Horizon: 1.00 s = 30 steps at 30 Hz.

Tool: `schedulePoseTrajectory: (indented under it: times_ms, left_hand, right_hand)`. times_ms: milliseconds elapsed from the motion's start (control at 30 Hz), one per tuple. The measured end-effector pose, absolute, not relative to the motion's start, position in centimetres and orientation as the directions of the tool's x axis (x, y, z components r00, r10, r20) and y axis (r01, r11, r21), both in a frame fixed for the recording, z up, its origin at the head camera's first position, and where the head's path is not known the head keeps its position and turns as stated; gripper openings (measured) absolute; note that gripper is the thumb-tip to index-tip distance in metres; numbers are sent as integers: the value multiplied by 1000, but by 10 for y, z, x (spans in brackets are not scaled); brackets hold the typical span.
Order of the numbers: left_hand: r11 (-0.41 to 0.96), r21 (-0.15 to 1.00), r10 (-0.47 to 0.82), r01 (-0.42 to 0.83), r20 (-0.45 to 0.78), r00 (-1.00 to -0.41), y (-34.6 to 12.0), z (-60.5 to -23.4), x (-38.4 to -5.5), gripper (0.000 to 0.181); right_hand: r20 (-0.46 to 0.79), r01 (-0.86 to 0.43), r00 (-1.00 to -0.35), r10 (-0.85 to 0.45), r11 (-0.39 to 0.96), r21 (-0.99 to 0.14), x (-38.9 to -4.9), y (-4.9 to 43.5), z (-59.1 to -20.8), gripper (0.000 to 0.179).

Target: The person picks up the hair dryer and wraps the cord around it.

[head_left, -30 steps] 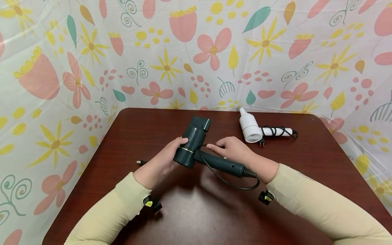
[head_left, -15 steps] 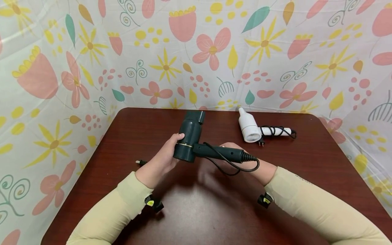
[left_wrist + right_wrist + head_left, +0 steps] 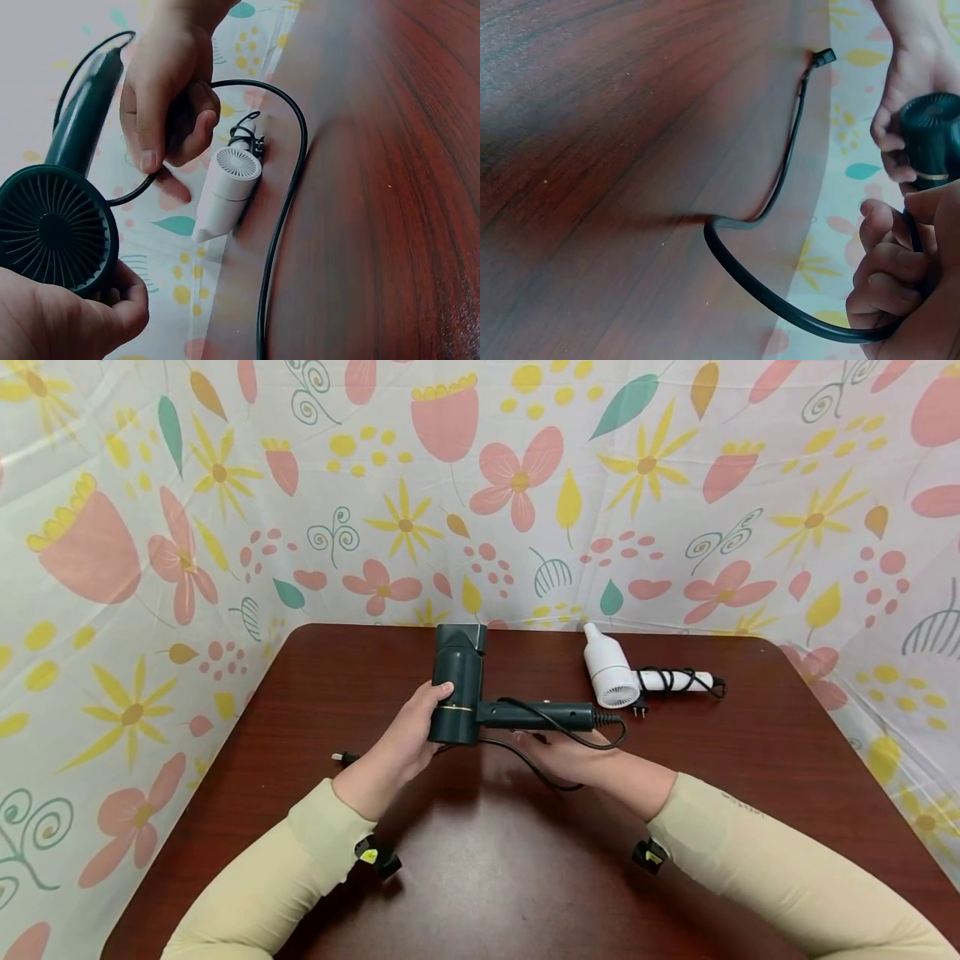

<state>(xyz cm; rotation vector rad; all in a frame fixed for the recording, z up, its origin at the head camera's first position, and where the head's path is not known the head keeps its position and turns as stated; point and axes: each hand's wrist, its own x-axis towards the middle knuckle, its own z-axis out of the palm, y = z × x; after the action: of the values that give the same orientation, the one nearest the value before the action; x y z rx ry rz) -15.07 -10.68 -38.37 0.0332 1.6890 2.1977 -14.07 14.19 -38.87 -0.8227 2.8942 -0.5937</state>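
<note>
A dark green hair dryer [image 3: 459,672] is held off the table in my left hand [image 3: 401,743], the thumb lying over its barrel. Its nozzle points away from me, and its handle [image 3: 536,716] runs level to the right. Beneath the handle, my right hand [image 3: 573,758] grips the dryer's black power cord [image 3: 300,150] in curled fingers. One loop of cord crosses over the handle. From the right hand, the free length trails along the table to the plug [image 3: 823,57]. In the head view the handle hides part of the right hand.
A white hair dryer [image 3: 613,672] lies at the back right of the brown table [image 3: 480,877], a black cord wound round its handle. Flower-patterned cloth [image 3: 517,485] hangs behind the table and along its sides.
The dark green dryer has turned so its handle swings up from a slant to level. A cord loop now crosses the handle, and my right hand has passed from behind the handle to underneath.
</note>
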Motion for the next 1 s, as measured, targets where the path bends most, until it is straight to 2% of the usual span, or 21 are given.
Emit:
schedulePoseTrajectory:
  times_ms: [33, 133, 300, 433, 567, 1000]
  left_hand:
    - [-216, 938, 298, -270, -200, -934, -106, -384, -151, 58]
    - [-223, 939, 286, -261, -193, -939, -106, -385, -154, 60]
    - [-244, 939, 256, -241, -178, -950, -104, -385, -158, 61]
    - [-263, 936, 228, -235, -176, -958, -104, -386, -161, 61]
    - [-266, 938, 211, -223, -169, -963, -105, -388, -164, 63]
    - [-216, 954, 212, -206, -160, -964, -103, -387, -162, 66]
  right_hand:
    - [-12, -399, -885, -466, 771, -496, -141, 141, -388, 37]
    - [-49, -427, -863, -503, 779, -459, -140, 138, -385, 37]
    - [14, -500, -842, -539, 772, -392, -134, 134, -384, 29]
    - [26, -521, -836, -547, 780, -346, -126, 131, -380, 38]
    - [59, -556, -822, -567, 774, -303, -120, 129, -377, 37]
    - [185, -637, -771, -609, 733, -241, -115, 130, -366, 28]
